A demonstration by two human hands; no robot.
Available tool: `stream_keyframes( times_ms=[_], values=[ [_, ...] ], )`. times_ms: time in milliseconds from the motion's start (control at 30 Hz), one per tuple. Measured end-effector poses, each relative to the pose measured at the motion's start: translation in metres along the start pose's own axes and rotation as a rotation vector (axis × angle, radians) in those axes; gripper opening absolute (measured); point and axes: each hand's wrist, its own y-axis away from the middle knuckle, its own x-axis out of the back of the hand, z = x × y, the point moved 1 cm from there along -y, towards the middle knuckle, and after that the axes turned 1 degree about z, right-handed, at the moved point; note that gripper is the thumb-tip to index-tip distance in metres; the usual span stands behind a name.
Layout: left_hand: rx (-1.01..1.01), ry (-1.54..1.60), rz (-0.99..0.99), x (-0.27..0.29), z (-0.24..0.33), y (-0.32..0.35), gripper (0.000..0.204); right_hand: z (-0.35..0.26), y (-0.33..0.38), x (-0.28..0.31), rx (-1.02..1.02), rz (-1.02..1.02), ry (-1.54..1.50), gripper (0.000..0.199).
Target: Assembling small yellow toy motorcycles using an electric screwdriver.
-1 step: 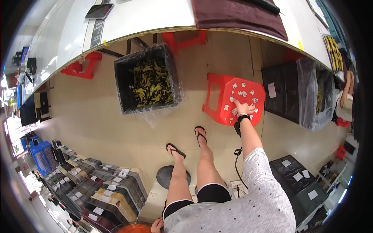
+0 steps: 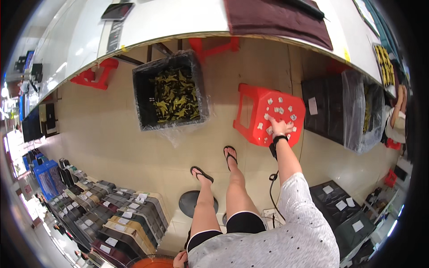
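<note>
My right hand (image 2: 280, 127) reaches down to the top of a red plastic stool (image 2: 263, 96), its fingers spread and resting on or just over the surface. Several small white flower-like patches (image 2: 280, 100) are scattered across that top, some partly covered by my hand. A black band (image 2: 280, 136) circles my right wrist, with a dark cord hanging from it. At the lower edge, my left hand (image 2: 180, 259) hangs beside my hip, close to an orange round thing (image 2: 154, 262) with a wire rim. Its fingers show only in part.
A black crate lined with clear plastic (image 2: 139, 100) holds many yellow-green pieces under the white table (image 2: 178, 20). Dark bins (image 2: 321, 105) stand right of the stool. Labelled crates (image 2: 129, 210) are stacked at lower left. A round black base (image 2: 190, 203) lies by my feet.
The whole view has shifted very slightly. My right hand remains on the stool with little visible movement.
</note>
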Motion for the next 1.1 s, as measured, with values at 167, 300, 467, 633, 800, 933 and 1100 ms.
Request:
stream_keyframes(
  times_ms=[167, 300, 467, 633, 800, 933, 1100],
  values=[
    [-0.447, -0.498, -0.041, -0.013, -0.013, -0.018, 0.038, -0.002, 0.074, 0.047, 0.130, 0.023, 0.133, 0.074],
    [-0.234, 0.156, 0.175, -0.030, 0.004, -0.039, 0.027, 0.003, 0.122, 0.129, 0.328, 0.137, -0.008, 0.055],
    [-0.242, 0.097, 0.202, -0.033, 0.046, -0.056, 0.034, -0.028, 0.183, 0.203, 0.399, -0.017, -0.265, 0.035],
    [-0.253, 0.263, 0.207, -0.015, 0.070, -0.076, 0.038, -0.134, 0.303, 0.211, 0.349, -0.414, -0.488, 0.032],
    [-0.298, 0.512, 0.258, 0.034, 0.079, -0.106, 0.036, -0.185, 0.382, 0.109, 0.643, -0.595, -0.352, 0.039],
    [-0.243, 0.677, 0.384, 0.080, 0.055, -0.161, 0.033, -0.269, 0.532, 0.053, 0.938, -0.417, -0.127, 0.049],
    [-0.225, 0.866, 0.485, 0.131, 0.040, -0.184, 0.029, -0.365, 0.632, -0.056, 1.124, -0.497, 0.013, 0.073]
  ],
)
